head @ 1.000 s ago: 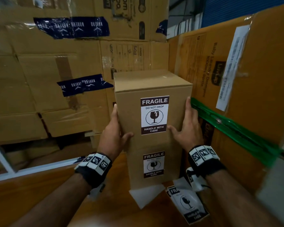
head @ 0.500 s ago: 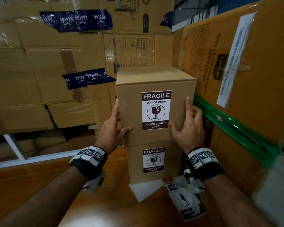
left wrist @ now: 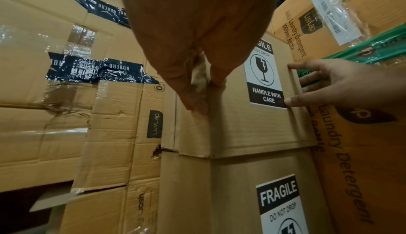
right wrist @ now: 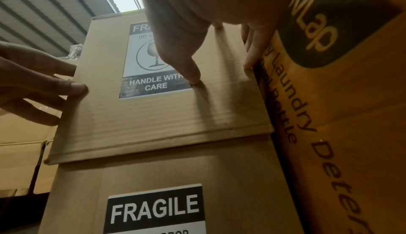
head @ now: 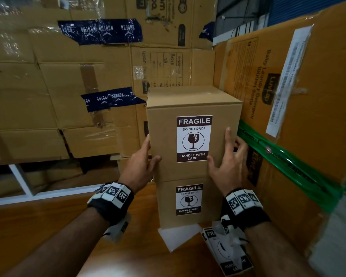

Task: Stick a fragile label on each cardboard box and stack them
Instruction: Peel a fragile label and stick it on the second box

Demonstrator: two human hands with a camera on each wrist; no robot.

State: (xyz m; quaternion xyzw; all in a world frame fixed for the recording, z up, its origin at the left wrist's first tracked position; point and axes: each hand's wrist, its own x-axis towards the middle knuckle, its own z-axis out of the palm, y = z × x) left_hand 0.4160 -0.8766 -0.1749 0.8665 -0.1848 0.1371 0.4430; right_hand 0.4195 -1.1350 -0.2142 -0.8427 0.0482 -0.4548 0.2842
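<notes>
Two plain cardboard boxes stand stacked on the wooden table. The upper box [head: 162, 132] sits squarely on the lower box [head: 168, 202], and each carries a FRAGILE label, the upper label [head: 194, 138] and the lower label [head: 188, 199]. My left hand [head: 142, 162] lies flat against the upper box's left side, thumb on its front. My right hand [head: 228, 166] is at the right front edge, thumb beside the label and fingers spread loosely. The wrist views show the upper box [left wrist: 241, 130] [right wrist: 164, 119] resting on the lower box [left wrist: 230, 194] [right wrist: 175, 168].
A big LuvLap detergent carton [head: 308, 116] with green tape stands close against the stack's right side. A wall of taped cartons [head: 48, 96] rises behind and to the left. Spare fragile labels [head: 228, 254] and white backing paper [head: 178, 236] lie on the table [head: 48, 236].
The upper box stays on the lower one. My right fingers have spread and loosened from its right side. The left hand has hardly moved.
</notes>
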